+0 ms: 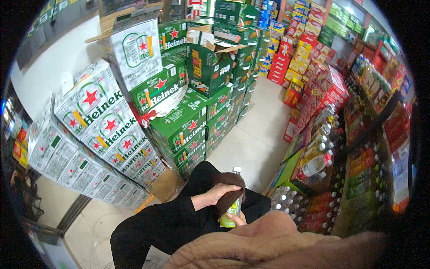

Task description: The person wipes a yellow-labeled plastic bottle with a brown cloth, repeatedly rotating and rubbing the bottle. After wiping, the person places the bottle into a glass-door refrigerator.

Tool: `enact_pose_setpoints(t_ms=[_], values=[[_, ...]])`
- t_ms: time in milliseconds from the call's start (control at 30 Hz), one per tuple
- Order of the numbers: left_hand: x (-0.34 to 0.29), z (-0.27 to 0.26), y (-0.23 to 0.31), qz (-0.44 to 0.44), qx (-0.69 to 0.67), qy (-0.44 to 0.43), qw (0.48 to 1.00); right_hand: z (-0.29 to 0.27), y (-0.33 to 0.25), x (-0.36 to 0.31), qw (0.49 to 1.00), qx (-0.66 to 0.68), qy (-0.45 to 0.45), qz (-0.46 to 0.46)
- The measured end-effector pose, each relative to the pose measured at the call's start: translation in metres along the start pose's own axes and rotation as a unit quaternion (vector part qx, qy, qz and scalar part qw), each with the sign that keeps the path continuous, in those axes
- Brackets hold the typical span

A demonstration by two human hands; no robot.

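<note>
- Head view: clear bottle in both hands — white cap at the far end from the body.
- Left hand: closed on brown cloth, against bottle's upper part.
- Right hand: gripping bottle's lower part.
- Beyond bottle, leftward: stacked green cartons.
- Right of bottle — rows of bottles.

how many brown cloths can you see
1: the brown cloth against the bottle, held by the left hand, above the right hand. Others may be hidden behind the stacked boxes.
</note>
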State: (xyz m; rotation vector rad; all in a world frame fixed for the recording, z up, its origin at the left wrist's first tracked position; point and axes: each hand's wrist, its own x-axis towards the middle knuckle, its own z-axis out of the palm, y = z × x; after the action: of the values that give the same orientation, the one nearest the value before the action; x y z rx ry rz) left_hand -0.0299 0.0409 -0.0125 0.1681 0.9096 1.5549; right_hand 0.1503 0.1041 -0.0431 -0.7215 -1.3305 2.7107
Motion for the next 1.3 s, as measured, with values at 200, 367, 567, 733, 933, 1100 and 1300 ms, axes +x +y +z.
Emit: enact_pose_setpoints(t_ms=[200,367,567,733,933,1100,1300], values=[[-0.018,0.014,-0.014,-0.07,0.039,0.015,0.997,-0.035,0.023,0.008,0.985,0.168,0.008,0.047],[-0.01,-0.011,-0.016,0.031,0.02,0.011,0.999,-0.023,0.018,0.002,0.973,0.188,-0.038,0.129],[-0.009,-0.005,0.021,0.085,-0.067,-0.097,0.989,0.025,-0.004,-0.031,0.924,0.342,-0.047,0.165],[-0.01,0.002,0.025,0.092,-0.036,-0.012,0.995,-0.005,0.015,-0.012,0.988,0.107,-0.066,0.089],[0.006,-0.012,0.014,0.087,-0.022,0.07,0.994,0.037,-0.017,-0.007,0.932,-0.325,0.102,-0.121],[0.004,-0.008,0.001,0.053,0.004,0.01,0.999,0.02,-0.006,-0.001,0.98,-0.163,0.06,-0.102],[-0.018,0.007,-0.019,-0.019,0.065,0.037,0.997,0.018,-0.02,0.004,0.991,-0.12,0.045,-0.046]])
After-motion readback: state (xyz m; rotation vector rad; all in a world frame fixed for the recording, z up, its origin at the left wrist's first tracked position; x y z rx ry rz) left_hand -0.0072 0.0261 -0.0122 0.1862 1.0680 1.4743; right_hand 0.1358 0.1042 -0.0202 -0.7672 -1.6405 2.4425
